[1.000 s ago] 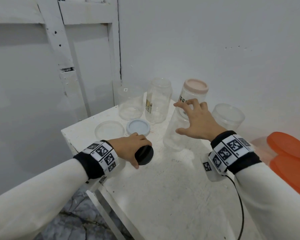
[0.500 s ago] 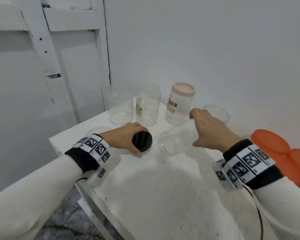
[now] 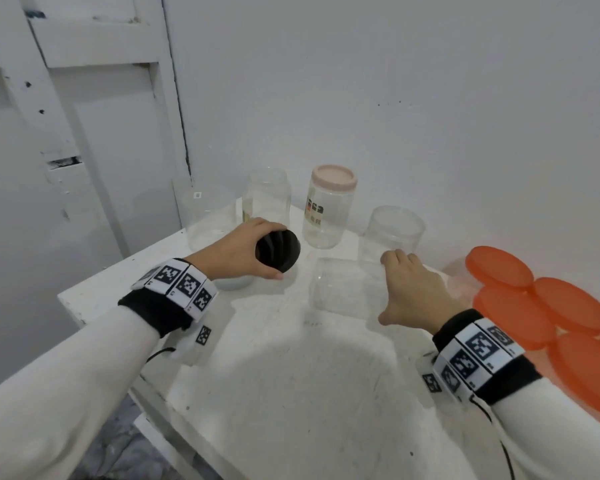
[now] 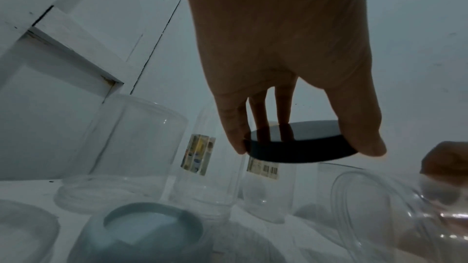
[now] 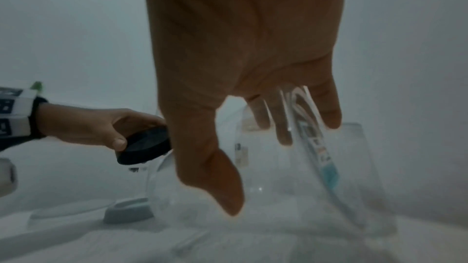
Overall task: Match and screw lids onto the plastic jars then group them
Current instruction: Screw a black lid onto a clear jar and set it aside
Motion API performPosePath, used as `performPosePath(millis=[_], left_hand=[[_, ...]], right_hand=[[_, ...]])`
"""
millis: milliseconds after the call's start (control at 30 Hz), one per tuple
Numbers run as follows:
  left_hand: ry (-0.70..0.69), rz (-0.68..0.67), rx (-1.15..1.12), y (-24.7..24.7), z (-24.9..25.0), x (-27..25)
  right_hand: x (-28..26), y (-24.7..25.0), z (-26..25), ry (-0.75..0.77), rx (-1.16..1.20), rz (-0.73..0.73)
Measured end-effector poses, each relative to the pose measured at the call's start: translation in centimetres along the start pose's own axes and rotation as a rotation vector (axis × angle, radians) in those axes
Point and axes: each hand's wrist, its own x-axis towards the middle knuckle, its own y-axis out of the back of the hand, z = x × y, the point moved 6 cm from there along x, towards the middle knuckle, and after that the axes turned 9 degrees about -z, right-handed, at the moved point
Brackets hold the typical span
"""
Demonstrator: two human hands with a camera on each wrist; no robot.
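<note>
My left hand (image 3: 246, 251) grips a round black lid (image 3: 278, 250) (image 4: 298, 143) by its rim, lifted above the white table (image 3: 291, 393). My right hand (image 3: 409, 292) grips a clear plastic jar (image 3: 347, 287) (image 5: 278, 177), tilted on its side with its open mouth facing left toward the lid. A small gap separates lid and jar mouth. At the back stand a jar with a pink lid (image 3: 329, 206), a tall clear open jar (image 3: 267, 199), a wide clear tub (image 3: 207, 216) and a short clear jar (image 3: 392, 233).
A pale blue lid (image 4: 147, 233) lies on the table under my left hand, with a clear lid (image 4: 22, 227) beside it. Orange-lidded containers (image 3: 541, 306) crowd the right edge. A white wall and door frame stand close behind the table.
My right hand has lifted the clear jar and tipped it sideways. My left hand has raised the black lid and carried it toward the jar's mouth. The camera view shifted.
</note>
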Motion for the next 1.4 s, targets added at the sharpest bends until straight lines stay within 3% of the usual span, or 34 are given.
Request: performPosePath(millis=[433,733,900,1100,1400], left_hand=[[-0.091,0.151,-0.141,1.4,2.4,1.4],[-0.193,0.102,-0.197,-0.3,6.1,3.3],[-0.270,0.033,-0.183,-1.9,9.2,4.7],[-0.335,-0.006,-0.136,-2.8,11.6,6.0],[-0.413,-0.165,-0.012,-5.2,14.5,6.7]], right_hand=[[0.2,-3.8,1.6,-0.028,0.768,0.132],[0.0,-6.0,2.8,-0.019,1.117,0.030],[-1.0,-6.4,3.2,0.033,1.215,-0.034],[-1.6,-5.4,3.8,0.028,1.263,0.067],[-1.9,-5.1,4.1,0.044,1.243,0.158]])
